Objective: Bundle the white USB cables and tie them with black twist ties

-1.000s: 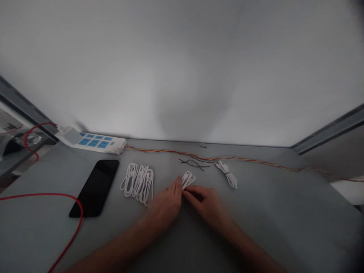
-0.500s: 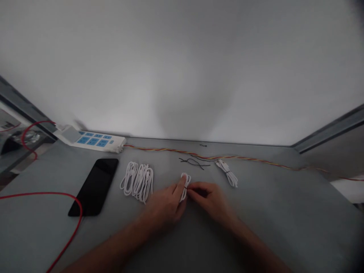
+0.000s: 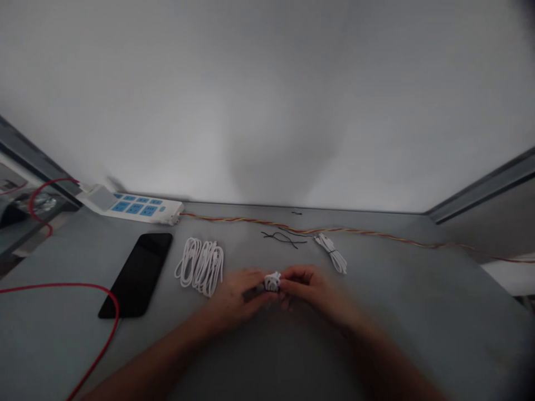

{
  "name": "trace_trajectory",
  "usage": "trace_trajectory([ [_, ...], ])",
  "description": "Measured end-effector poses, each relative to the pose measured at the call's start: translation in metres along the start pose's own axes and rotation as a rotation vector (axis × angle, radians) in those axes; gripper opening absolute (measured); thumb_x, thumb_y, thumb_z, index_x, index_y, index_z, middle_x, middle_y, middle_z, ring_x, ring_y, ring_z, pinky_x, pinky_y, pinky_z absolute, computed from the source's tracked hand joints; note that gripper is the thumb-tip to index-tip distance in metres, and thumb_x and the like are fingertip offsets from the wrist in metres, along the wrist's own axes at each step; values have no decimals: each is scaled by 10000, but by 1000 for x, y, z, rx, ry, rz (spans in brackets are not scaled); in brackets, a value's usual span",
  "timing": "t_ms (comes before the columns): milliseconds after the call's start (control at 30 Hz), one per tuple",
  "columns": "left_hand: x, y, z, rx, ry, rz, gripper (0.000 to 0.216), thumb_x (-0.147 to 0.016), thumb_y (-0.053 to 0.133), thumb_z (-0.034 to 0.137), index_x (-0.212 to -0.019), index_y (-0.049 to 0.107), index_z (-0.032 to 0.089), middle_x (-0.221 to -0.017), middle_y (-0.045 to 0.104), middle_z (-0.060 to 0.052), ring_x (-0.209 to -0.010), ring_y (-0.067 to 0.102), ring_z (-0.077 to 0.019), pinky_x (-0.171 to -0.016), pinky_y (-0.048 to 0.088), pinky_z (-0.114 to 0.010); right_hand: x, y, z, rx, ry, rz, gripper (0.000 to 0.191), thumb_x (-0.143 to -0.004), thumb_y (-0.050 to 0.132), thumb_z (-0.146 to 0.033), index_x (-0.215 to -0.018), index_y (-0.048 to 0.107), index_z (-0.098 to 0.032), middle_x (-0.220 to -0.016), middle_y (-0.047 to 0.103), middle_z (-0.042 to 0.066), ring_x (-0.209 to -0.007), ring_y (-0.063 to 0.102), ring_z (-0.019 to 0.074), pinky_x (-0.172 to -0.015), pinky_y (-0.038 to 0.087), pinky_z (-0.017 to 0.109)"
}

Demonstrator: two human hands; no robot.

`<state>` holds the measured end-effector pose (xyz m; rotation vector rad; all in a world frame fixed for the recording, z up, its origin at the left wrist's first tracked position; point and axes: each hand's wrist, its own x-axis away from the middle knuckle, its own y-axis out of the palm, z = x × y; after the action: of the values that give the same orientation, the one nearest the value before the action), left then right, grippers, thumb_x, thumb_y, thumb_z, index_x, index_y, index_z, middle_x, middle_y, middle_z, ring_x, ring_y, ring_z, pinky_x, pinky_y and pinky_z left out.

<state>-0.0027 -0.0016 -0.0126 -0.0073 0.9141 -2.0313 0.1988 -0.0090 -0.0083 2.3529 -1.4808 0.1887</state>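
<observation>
Between my two hands, over the near middle of the table, is a coiled white cable (image 3: 272, 281) turned end-on. My left hand (image 3: 238, 295) grips it from the left, thumb below and fingers above. From the right, the fingertips of my right hand (image 3: 307, 287) pinch the same coil; the dark twist tie seen on it before is mostly hidden now. Left of my hands lie several loose white cable coils (image 3: 200, 266) side by side. A white cable bundle (image 3: 331, 253) bound with a dark tie lies beyond my right hand. Several black twist ties (image 3: 284, 238) lie behind the hands.
A black phone (image 3: 137, 275) lies at the left, crossed at its corner by a red cable (image 3: 112, 323). Farther back are a white power strip (image 3: 140, 208) with blue sockets and its twisted red-yellow cord (image 3: 251, 220), along the foot of the white wall (image 3: 284, 111).
The cable coil has turned from lying flat under my left fingers to end-on between both hands. My left hand has shifted from pressing on top to gripping the coil's left side.
</observation>
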Motion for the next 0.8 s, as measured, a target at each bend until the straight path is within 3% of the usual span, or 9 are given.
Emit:
trace_trajectory([
  [133, 2, 7, 4, -86, -138, 101, 173, -878, 539, 285, -933, 649, 165, -789, 678, -36, -719, 616, -153, -702, 502, -277, 1, 3, -2, 174, -104, 75, 313, -754, 676, -465, -812, 674, -158, -657, 664, 18, -586, 620, 126, -585, 504, 262],
  [333, 2, 8, 10, -129, -133, 95, 143, -871, 539, 246, -913, 646, 160, -771, 674, -28, -680, 593, -141, -671, 481, -258, 5, 4, -4, 426, -194, 32, 246, -865, 561, -394, -827, 688, -187, -679, 650, 10, -624, 595, 125, -608, 484, 256],
  [533, -1, 4, 11, -118, -167, 81, 151, -865, 550, 262, -865, 663, 163, -758, 683, -26, -687, 609, -144, -657, 478, -250, 2, 3, 0, 300, -169, 7, 222, -847, 595, -387, -846, 664, -176, -717, 638, 4, -630, 599, 117, -610, 497, 250],
  [633, -1, 5, 10, -83, -206, 98, 247, -863, 552, 291, -1061, 633, 168, -710, 673, -1, -604, 591, -125, -592, 469, -231, -1, 4, 4, 236, -150, 27, 248, -827, 617, -411, -842, 639, -165, -721, 628, 1, -605, 597, 113, -583, 494, 246],
  [700, 1, 6, 10, -53, -247, 132, 417, -867, 545, 295, -1260, 506, 160, -629, 646, 36, -504, 551, -105, -521, 447, -210, -1, 5, 6, 270, -161, 54, 243, -837, 607, -407, -826, 624, -165, -694, 619, -6, -600, 592, 112, -578, 477, 239],
  [733, 1, 6, 9, -42, -246, 144, 454, -873, 536, 290, -1300, 463, 154, -607, 641, 46, -476, 541, -99, -499, 438, -202, -1, 6, 6, 314, -177, 68, 229, -850, 594, -394, -828, 621, -168, -688, 618, -9, -605, 589, 113, -581, 468, 237],
  [800, 3, 6, 8, -53, -186, 145, 356, -889, 506, 266, -1228, 525, 158, -614, 661, 33, -471, 558, -97, -493, 440, -198, 0, 7, 5, 443, -227, 85, 186, -883, 556, -347, -846, 623, -177, -694, 619, -11, -625, 579, 114, -592, 451, 233],
])
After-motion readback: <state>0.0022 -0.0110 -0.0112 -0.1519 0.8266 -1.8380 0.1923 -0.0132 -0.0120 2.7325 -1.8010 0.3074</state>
